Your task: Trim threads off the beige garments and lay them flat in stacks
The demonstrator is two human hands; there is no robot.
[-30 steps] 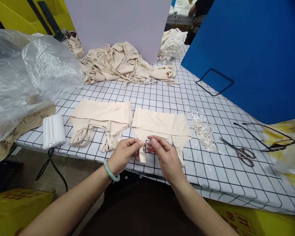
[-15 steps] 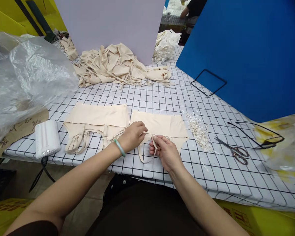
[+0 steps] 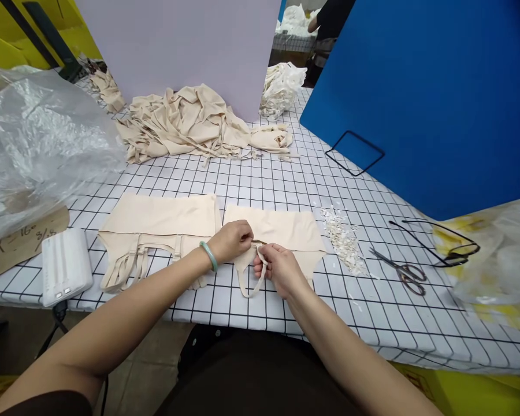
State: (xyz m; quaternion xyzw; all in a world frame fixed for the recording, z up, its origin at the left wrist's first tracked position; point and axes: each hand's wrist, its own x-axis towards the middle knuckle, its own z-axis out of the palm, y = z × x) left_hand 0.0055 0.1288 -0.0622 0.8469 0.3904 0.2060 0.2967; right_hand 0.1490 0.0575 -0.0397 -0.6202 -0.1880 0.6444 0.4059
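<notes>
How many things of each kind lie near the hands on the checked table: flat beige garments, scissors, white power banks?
Flat beige garments: 2; both hands, left and right, pinch the strap of the right one.
Scissors: 1
White power banks: 1
Total: 4

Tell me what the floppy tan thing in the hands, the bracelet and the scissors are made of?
The tan garment looks like thin, smooth, matte stretchy cloth: it lies flat and its strap droops in a loop. The bracelet on the left hand is pale green and glossy, maybe jade or glass. The scissors look like dark, dull metal.
</notes>
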